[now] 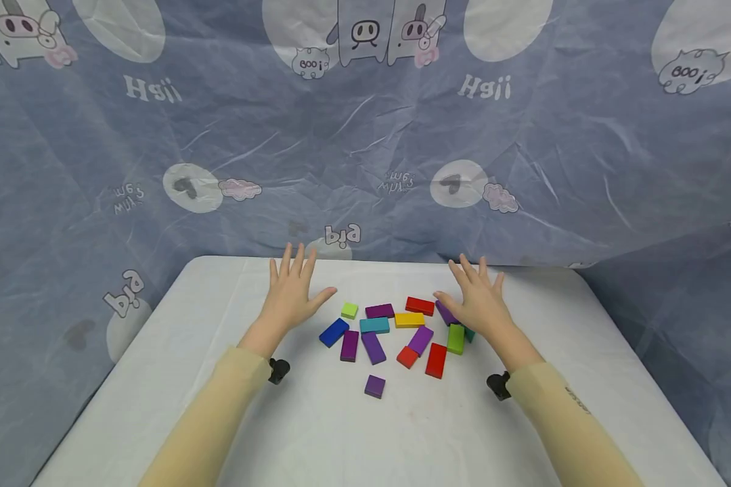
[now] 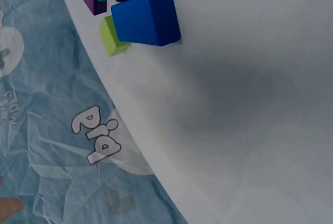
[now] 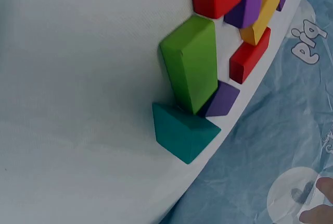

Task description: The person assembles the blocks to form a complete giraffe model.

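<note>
Fingers spread, my left hand [image 1: 289, 297] is held over the table's far left, holding nothing. Nearest to it are a blue block [image 1: 334, 333] and a small lime block [image 1: 350, 310]. On the other side my right hand [image 1: 478, 301], also spread and holding nothing, overlaps a purple block [image 1: 447, 312] and a teal block [image 1: 469, 334] in the head view. The right wrist view shows that teal block [image 3: 184, 133] against a green block [image 3: 192, 65]. Between the hands lie a yellow block [image 1: 409, 320], a turquoise block [image 1: 374, 325] and several red and purple blocks.
The white table [image 1: 304, 433] ends at a far edge just behind the blocks. A blue-grey printed curtain [image 1: 341, 135] hangs behind it and along both sides. One small dark purple block [image 1: 374, 386] lies apart, nearer the front. Black wrist cameras [image 1: 278, 370] sit at both sleeves.
</note>
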The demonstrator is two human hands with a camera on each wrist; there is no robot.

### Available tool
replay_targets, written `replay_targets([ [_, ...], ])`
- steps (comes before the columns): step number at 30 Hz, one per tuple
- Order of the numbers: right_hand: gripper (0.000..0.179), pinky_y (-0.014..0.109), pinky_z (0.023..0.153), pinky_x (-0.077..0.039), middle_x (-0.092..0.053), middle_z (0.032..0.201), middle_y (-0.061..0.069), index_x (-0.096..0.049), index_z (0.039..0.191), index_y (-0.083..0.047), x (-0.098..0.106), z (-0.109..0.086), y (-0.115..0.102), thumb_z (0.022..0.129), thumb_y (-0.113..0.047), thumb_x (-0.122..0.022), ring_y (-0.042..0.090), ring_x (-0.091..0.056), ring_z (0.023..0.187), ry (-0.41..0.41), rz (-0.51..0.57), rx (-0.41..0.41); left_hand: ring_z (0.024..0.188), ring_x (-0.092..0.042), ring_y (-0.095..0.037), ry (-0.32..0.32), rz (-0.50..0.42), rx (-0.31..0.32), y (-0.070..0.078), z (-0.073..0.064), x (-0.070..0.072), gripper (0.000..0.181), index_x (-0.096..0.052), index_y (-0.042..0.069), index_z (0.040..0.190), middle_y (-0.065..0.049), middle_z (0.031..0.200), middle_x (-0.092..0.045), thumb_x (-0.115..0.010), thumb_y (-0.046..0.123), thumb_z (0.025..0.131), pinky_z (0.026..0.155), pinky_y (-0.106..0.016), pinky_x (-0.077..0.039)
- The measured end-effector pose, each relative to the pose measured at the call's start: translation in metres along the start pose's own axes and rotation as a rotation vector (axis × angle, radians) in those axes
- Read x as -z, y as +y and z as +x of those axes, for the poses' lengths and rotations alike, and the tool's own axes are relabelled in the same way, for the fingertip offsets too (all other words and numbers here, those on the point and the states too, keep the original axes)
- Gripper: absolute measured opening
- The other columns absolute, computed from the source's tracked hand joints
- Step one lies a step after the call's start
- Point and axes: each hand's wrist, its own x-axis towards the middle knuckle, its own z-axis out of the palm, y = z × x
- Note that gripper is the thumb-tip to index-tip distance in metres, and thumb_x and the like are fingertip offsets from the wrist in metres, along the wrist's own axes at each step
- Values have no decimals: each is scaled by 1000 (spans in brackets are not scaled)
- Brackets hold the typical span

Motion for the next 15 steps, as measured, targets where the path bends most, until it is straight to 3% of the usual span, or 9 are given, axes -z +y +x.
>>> replay_targets([
  [15, 69, 80, 107, -3, -29, 160, 20, -41, 150, -9, -34, -26, -12, 92, -39, -64, 55, -14, 146, -53, 5, 79, 152, -10, -42, -74, 46, -138, 12, -27, -24, 89, -26, 9, 156, -21, 161, -26, -56, 61, 91, 117, -69, -12],
])
